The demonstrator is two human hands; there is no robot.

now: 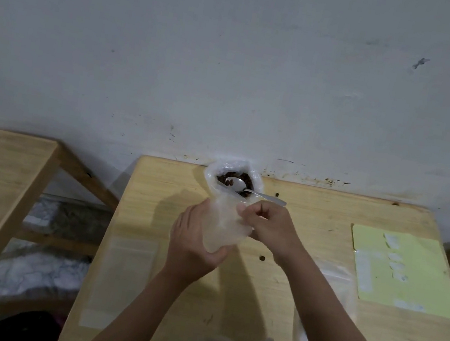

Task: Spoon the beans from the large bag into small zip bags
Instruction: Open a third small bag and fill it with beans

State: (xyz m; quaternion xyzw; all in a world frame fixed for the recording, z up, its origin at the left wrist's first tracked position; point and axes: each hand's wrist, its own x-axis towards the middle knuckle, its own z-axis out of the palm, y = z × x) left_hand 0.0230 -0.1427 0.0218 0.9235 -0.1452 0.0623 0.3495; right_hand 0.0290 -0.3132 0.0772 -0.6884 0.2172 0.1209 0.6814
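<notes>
I count 1 small zip bag (pixel 222 223) held over the bench (pixel 329 217): left hand (pixel 194 236) fingers curled round its base, right hand (pixel 268 225) fingers pinching its top edge. 1 large bag (pixel 234 178) of beans by the wall, 1 spoon (pixel 244 188) resting in it. 2 stray beans (pixel 262 257) on bench. 1 yellow sheet (pixel 403 271) at right w/ white labels, writing unreadable. Flat clear bags (pixel 123 272) at left, count unclear.

Wooden tables (pixel 329 217) against scuffed white wall (pixel 235 68)
</notes>
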